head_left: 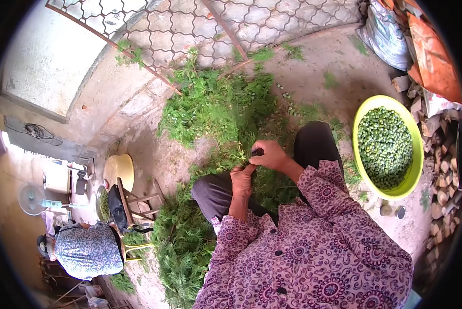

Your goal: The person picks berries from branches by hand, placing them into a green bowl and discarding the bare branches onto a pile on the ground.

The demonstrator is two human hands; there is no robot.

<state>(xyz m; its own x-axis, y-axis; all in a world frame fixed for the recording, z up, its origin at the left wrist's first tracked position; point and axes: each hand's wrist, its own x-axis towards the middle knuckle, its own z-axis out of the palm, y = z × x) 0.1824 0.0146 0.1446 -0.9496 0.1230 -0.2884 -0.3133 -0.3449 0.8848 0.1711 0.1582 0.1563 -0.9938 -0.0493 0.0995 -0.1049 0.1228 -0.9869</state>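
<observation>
My left hand is closed around a sprig with feathery green leaves, which stands up above the fingers. Close against it, my right hand is closed on a small black thing; most of it is hidden by the fingers, so its kind does not show. The two hands meet at the fingertips, above my lap. Beyond them lies a large heap of cut feathery green plants. More of the same greenery is piled beside my left leg.
A yellow tub of small round green buds or pods stands at my right, near stacked firewood and sacks. A metal lattice leans at the back. Leftward are a wooden stool, a fan and a seated person.
</observation>
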